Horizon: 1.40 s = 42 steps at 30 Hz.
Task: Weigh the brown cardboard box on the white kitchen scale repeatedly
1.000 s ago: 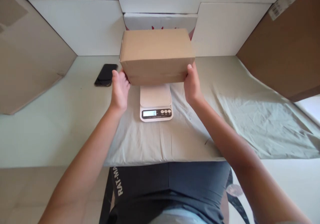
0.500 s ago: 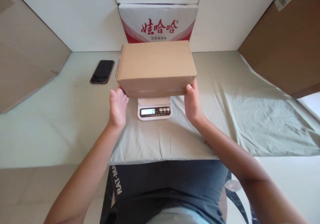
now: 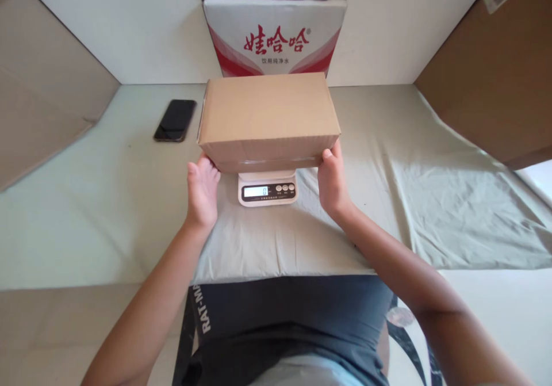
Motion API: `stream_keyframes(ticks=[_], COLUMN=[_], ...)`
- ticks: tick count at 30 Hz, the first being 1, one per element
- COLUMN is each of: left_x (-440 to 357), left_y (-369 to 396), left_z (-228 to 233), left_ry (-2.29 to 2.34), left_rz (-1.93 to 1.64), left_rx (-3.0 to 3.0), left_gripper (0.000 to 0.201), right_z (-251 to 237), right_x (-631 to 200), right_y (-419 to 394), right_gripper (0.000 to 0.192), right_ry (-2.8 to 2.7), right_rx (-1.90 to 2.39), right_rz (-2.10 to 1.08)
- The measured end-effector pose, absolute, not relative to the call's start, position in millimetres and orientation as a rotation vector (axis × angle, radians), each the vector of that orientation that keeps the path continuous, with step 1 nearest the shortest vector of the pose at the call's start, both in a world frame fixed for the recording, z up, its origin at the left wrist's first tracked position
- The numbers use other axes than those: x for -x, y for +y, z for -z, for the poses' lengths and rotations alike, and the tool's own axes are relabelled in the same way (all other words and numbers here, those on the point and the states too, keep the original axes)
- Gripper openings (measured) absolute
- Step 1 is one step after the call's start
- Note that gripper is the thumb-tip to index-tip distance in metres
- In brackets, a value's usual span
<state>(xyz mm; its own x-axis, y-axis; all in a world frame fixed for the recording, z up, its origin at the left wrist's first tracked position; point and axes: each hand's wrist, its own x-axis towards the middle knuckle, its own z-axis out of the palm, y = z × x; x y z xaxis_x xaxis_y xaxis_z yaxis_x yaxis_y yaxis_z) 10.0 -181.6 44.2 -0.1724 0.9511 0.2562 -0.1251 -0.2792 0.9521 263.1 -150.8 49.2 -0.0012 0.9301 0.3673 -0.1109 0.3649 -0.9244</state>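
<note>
A closed brown cardboard box (image 3: 268, 113) is held between my two hands over a white kitchen scale (image 3: 267, 203). My left hand (image 3: 202, 193) supports the box at its lower left corner, thumb up and fingertips reaching under it. At the lower right corner my right hand (image 3: 332, 182) grips it, with the thumb against the front face. The scale's lit display reads 0, and its buttons sit to the right of the display. Most of the weighing plate is hidden under the box, so I cannot tell whether the two touch.
A black smartphone (image 3: 175, 120) lies left of the box on the pale green cloth (image 3: 107, 202). Behind stands a white and red carton (image 3: 276, 35) with Chinese lettering. Large brown cardboard panels rise at the left (image 3: 47, 81) and right (image 3: 495, 75).
The box has tipped slightly and come a little nearer to me, showing more of the tape on its front. Both hands keep their hold. The view has shifted slightly.
</note>
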Motion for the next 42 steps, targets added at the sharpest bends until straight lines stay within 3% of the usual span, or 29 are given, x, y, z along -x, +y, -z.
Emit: stream_keyframes(ticks=[42], left_x=[-11.0], left_y=[-185.9], left_z=[-47.4], left_ry=[1.094], left_rz=[-1.576], left_rx=[-1.167], left_gripper=[0.081], right_z=[-45.1], right_x=[-262.5], right_y=[-148.3], right_gripper=[0.065], right_ry=[-1.294], right_rx=[0.902], right_rz=[-1.001])
